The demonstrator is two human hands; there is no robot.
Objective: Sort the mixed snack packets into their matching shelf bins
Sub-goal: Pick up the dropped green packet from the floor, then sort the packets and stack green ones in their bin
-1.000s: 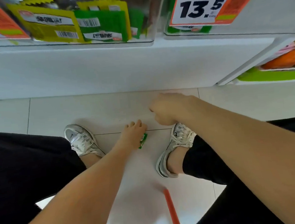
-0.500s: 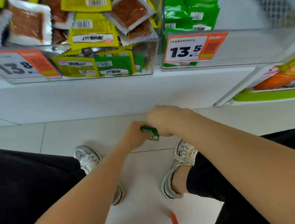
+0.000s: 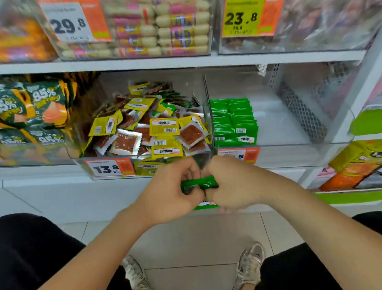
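Observation:
My left hand [image 3: 173,192] and my right hand [image 3: 232,182] meet in front of the lowest shelf, and both grip green snack packets [image 3: 199,184] held between them. Behind my hands stands a clear bin [image 3: 109,167] with mixed yellow, green and clear packets [image 3: 152,129] piled in it. To its right, another clear bin [image 3: 300,154] holds neat rows of green packets [image 3: 234,121] at its left side. Part of the green packets in my hands is hidden by my fingers.
Green-and-orange bags [image 3: 20,112] fill the bin at the left. The upper shelf [image 3: 156,64] carries bins of sausage sticks [image 3: 164,25]. Price tags [image 3: 109,168] hang on the bin fronts. A side rack [image 3: 359,170] with orange packs stands at the right. Tiled floor and my shoes lie below.
My left hand lifted a green packet off the floor and brought it up to my right hand. Both hands rose toward the bins and my view tilted up to the shelves.

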